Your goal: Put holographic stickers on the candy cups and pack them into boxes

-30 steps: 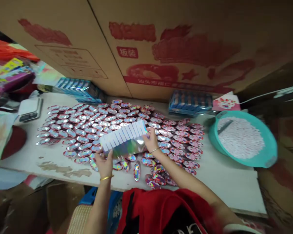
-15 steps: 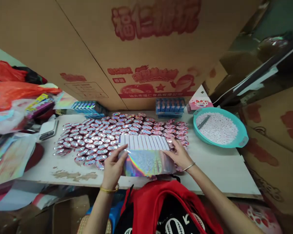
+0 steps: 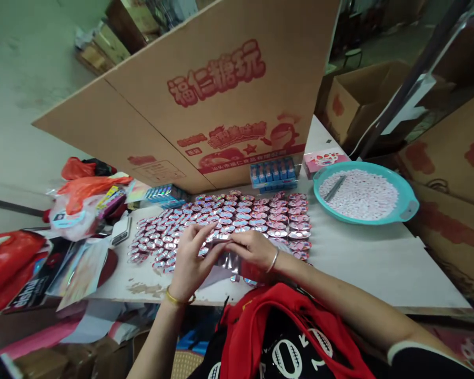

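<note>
Both grips have drawn together since half a second ago: then they held the sheet by its two ends, now the left grip (image 3: 189,259) and right grip (image 3: 253,249) meet fingertip to fingertip at its upper edge. Each pinches the sheet (image 3: 231,263), which hangs below and between them, over the near edge of the counter (image 3: 359,263), its white strip no longer showing. Just beyond the grips lie rows of shiny lids (image 3: 237,213). Well to the right of the right grip stands a teal basin (image 3: 363,222) of white pellets.
</note>
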`<state>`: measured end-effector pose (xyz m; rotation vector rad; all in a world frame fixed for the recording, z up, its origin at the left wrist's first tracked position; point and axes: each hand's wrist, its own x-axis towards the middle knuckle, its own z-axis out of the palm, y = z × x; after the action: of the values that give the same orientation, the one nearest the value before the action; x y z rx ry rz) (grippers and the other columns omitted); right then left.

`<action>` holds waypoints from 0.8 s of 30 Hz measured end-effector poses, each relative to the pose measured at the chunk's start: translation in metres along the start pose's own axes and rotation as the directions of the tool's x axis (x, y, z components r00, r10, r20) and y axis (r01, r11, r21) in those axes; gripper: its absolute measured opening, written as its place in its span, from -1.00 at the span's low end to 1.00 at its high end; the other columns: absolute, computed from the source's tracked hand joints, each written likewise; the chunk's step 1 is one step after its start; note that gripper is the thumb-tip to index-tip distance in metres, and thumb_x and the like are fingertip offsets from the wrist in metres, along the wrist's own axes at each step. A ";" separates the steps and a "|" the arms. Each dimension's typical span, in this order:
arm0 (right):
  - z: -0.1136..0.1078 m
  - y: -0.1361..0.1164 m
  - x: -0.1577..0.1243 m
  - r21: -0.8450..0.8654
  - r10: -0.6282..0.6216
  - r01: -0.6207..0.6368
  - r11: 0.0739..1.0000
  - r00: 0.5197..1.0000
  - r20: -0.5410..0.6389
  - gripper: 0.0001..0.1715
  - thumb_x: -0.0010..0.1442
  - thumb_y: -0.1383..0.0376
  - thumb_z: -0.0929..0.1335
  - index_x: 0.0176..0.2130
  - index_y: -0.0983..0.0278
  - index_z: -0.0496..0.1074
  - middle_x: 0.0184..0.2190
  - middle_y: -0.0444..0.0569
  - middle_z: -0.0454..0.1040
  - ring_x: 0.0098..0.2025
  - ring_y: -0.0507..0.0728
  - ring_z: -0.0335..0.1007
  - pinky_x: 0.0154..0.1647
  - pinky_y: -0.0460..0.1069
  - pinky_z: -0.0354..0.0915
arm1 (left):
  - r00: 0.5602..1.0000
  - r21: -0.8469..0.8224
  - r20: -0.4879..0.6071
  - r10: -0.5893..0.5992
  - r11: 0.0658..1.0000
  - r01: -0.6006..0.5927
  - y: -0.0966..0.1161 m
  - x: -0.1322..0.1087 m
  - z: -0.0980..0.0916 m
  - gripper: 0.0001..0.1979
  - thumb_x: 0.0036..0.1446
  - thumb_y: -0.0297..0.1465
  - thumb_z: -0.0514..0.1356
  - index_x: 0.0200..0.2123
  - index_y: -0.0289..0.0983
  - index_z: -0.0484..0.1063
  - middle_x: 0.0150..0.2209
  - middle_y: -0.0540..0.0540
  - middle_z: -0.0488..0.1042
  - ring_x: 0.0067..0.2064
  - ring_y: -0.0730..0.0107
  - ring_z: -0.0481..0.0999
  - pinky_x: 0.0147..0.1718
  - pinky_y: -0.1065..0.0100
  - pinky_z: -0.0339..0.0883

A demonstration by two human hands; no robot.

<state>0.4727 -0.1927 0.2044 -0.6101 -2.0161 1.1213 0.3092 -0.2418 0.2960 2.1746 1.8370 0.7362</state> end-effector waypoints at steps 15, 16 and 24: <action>-0.045 0.123 0.021 0.306 0.240 -0.337 0.891 0.919 0.313 -0.69 0.09 0.12 0.37 -0.44 0.32 0.51 -0.64 -0.21 0.29 -0.54 -0.03 0.11 -0.48 -0.12 0.05 | 0.904 -0.033 0.026 -0.427 0.903 0.428 -0.155 0.028 0.018 -0.67 0.04 -0.10 0.16 -0.51 -0.24 0.30 -0.57 0.06 0.29 -0.48 0.48 0.25 -0.48 0.46 0.14; -0.036 0.135 0.025 0.320 0.273 -0.376 0.870 0.906 0.323 -0.73 0.07 0.16 0.37 -0.42 0.33 0.51 -0.63 -0.22 0.29 -0.55 -0.04 0.11 -0.49 -0.12 0.06 | 0.886 -0.008 0.026 -0.462 0.886 0.463 -0.171 0.025 0.026 -0.67 0.05 -0.10 0.14 -0.52 -0.24 0.29 -0.57 0.06 0.28 -0.48 0.47 0.26 -0.47 0.46 0.15; 0.063 0.188 0.069 0.357 0.427 -0.483 0.800 0.875 0.227 -0.95 -0.05 0.36 0.40 -0.51 0.30 0.42 -0.60 -0.23 0.33 -0.48 -0.02 0.18 -0.39 -0.12 0.10 | 0.919 0.235 0.073 -0.388 0.902 0.362 -0.225 0.016 0.095 -0.51 -0.01 -0.15 0.26 -0.04 -0.27 0.38 -0.04 -0.30 0.47 0.07 0.00 0.38 0.05 0.06 0.16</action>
<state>0.3902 -0.0821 0.0465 -0.8437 -1.6997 1.8599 0.1632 -0.1644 0.1159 1.8373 2.2674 0.3304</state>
